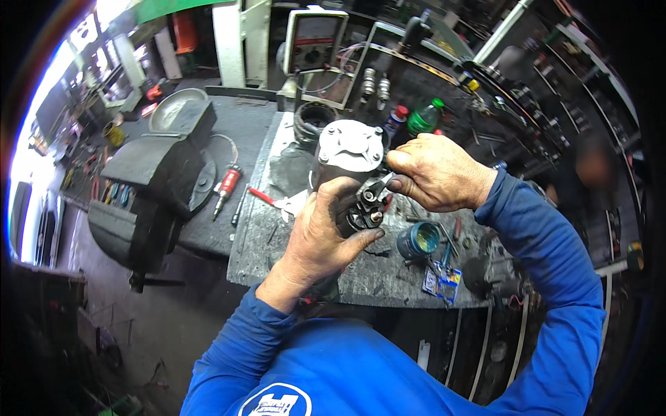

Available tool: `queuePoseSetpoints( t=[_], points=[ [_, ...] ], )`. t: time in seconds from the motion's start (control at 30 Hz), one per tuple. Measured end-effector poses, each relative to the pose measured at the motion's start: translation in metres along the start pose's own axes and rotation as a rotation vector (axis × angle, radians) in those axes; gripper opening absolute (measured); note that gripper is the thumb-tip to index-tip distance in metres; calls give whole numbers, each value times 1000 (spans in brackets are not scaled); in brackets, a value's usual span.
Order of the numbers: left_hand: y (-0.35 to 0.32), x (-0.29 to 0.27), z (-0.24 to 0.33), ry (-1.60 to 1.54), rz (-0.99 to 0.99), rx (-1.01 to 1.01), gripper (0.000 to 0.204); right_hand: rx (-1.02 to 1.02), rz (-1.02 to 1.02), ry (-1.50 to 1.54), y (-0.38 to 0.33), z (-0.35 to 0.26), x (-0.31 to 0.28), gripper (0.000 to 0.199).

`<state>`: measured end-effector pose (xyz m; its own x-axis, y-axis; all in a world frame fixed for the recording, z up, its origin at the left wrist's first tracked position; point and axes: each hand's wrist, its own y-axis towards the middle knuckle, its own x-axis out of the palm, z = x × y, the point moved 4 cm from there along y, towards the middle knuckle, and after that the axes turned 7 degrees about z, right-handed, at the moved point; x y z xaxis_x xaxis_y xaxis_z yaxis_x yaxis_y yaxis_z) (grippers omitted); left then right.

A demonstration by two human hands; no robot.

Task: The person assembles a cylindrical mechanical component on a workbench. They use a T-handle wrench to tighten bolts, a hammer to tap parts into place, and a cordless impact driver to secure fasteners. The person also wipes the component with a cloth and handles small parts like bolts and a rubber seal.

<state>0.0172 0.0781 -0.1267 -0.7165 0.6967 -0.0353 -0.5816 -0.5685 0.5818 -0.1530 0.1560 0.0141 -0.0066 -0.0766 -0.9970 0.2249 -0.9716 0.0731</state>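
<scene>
A starter motor [352, 144] with a round silver end cap and dark body stands upright on the worn workbench [374, 281]. My left hand [316, 232] is wrapped round its near side, thumb and fingers on either side of the smaller black solenoid [362, 220] with its copper-coloured terminal stud. My right hand [440, 172] is closed at the motor's right side. Between its thumb and fingers is a small metal wrench [380, 187], its end at a nut on the solenoid. Most of the wrench is hidden by the hand.
A large black vise [149, 180] stands left, beside a red-handled tool [227, 184]. Right of the motor are a blue tin [420, 240] and a blue card [442, 283]. Behind stand a green bottle [425, 118] and a spray can [395, 121]. A blurred person [590, 173] is at right.
</scene>
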Motion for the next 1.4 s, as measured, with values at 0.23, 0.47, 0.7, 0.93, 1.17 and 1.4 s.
queuePoseSetpoints(
  t=[0.23,0.47,0.7,0.93,1.17,1.4],
  points=[
    [4,-26,39,323,51,157,90,82,-46,-91,-8,-10,-1,41],
    [92,-51,69,706,-439,539,103,124,18,-150,-11,-19,3,45],
    [126,-17,47,520,-704,604,95,209,80,-177,-17,-26,7,38],
    [123,-15,43,485,-629,535,85,191,43,-261,-18,-24,7,33],
    [118,-13,41,498,-545,457,85,93,90,-237,-11,-8,8,34],
    [120,-13,42,496,-551,382,85,260,-54,-162,-13,-2,11,37]
  ],
)
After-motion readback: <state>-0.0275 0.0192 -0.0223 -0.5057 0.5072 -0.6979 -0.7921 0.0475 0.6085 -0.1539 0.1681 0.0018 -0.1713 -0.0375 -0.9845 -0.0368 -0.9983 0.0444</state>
